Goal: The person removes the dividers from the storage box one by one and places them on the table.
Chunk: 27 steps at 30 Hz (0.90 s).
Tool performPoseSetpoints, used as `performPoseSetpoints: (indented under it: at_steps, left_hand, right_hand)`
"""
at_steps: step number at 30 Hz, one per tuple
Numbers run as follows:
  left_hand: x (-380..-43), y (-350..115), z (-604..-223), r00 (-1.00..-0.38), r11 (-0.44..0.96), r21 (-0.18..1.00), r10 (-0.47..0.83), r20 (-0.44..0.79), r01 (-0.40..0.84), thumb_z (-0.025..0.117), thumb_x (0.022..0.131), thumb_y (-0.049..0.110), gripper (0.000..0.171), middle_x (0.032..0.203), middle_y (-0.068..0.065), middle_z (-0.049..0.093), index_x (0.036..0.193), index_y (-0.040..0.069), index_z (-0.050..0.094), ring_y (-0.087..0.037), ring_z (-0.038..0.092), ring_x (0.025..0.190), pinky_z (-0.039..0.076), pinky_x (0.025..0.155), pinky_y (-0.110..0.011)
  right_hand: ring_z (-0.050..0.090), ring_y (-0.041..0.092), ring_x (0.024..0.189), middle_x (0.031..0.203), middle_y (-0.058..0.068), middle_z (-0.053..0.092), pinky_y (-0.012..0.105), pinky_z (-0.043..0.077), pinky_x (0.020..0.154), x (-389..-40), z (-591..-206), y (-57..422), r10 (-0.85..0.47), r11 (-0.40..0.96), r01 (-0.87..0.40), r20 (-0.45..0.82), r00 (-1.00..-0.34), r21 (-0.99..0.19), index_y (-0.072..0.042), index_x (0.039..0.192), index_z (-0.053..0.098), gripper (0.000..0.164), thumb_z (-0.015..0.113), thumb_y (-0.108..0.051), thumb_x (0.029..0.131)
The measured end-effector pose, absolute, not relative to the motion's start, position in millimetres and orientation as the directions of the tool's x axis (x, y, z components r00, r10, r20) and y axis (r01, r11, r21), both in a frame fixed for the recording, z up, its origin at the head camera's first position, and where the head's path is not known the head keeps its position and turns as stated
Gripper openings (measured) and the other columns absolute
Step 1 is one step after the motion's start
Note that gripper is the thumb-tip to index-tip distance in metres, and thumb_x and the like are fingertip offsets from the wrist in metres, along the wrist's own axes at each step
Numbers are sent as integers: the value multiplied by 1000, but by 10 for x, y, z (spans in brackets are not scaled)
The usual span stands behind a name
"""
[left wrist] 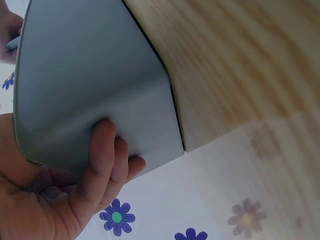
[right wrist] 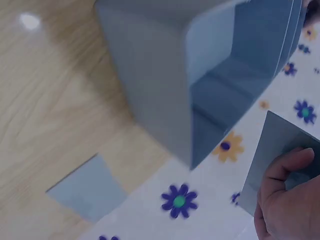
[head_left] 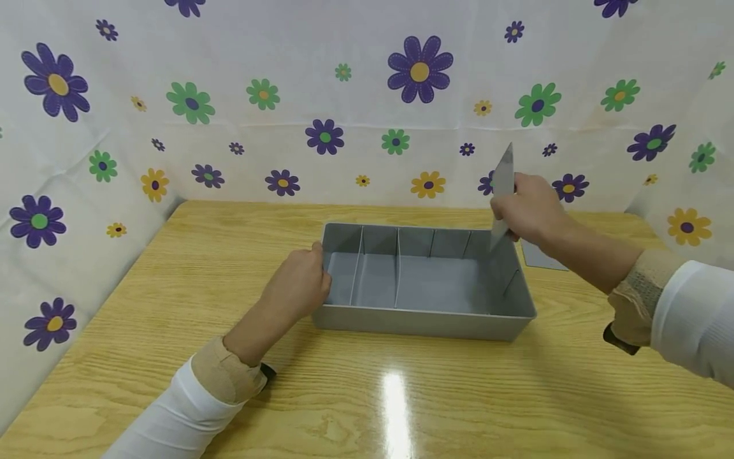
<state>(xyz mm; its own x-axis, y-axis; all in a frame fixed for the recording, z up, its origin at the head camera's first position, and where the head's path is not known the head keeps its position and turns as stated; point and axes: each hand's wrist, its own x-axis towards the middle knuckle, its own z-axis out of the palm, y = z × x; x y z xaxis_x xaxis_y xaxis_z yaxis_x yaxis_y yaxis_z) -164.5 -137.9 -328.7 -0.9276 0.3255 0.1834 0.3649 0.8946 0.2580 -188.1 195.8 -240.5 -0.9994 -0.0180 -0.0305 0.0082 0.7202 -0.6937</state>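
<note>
A grey plastic storage box [head_left: 424,322] stands on the table, with two upright divider panels [head_left: 398,268] crossing its left part. My left hand [head_left: 298,284] grips the box's left end wall; in the left wrist view, its fingers [left wrist: 104,150] press the outer side of that wall. Above the right end of the box, my right hand [head_left: 530,207] holds a flat grey divider panel [head_left: 504,175] upright, pinched between thumb and fingers. The panel's lower corner overlaps the box's back right corner in the head view; whether it touches I cannot tell.
Another flat grey panel [head_left: 543,256] lies on the wooden table [head_left: 229,255] to the right of the box, also visible in the right wrist view as a loose panel [right wrist: 90,189]. A flower-patterned cloth [head_left: 258,64] hangs behind and at both sides.
</note>
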Motion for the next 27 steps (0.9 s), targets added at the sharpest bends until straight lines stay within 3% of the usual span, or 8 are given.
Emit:
performPoseSetpoints:
  at_steps: [4,12,18,24,27]
  left_hand:
    - [-1643,-1374,-3275,-935,898,270,310,169,347,44,78,3,53,96,-30,61,126,-19,38,-20,54,70,50,56,-34]
    - [-1638,-1364,-3258,-940,902,269,306,154,337,45,79,3,52,97,-29,61,126,-19,38,-21,56,75,52,59,-36]
    - [-1639,-1366,-3262,-938,899,274,306,160,341,45,79,3,52,97,-30,61,126,-19,38,-21,56,78,52,61,-37]
    - [-1639,-1368,-3262,-936,896,277,312,161,346,44,79,2,52,95,-29,61,125,-19,39,-22,57,77,53,59,-37]
    - [-1638,-1369,-3261,-938,897,279,310,158,343,44,79,2,51,96,-29,61,125,-19,39,-22,58,78,53,59,-37]
  right_hand:
    - [55,31,76,107,25,53,33,49,57,-2011,-2423,2221,7,728,16,-16,-1000,-686,7,115,44,40,41,-13,80]
    - [51,42,97,119,30,48,31,52,57,-2204,-2603,2737,43,729,47,-22,-999,-683,10,122,42,48,41,-12,80]
    - [50,44,96,118,33,44,33,53,57,-2189,-2774,3092,88,731,104,-58,-994,-675,15,116,40,46,42,-12,79]
    - [44,53,101,121,41,36,39,54,64,-2164,-2919,3434,98,735,164,-137,-986,-658,21,126,28,57,44,-10,81]
    - [51,50,95,118,44,35,41,54,66,-2152,-2980,3585,103,743,199,-184,-977,-639,23,127,23,62,49,-7,81]
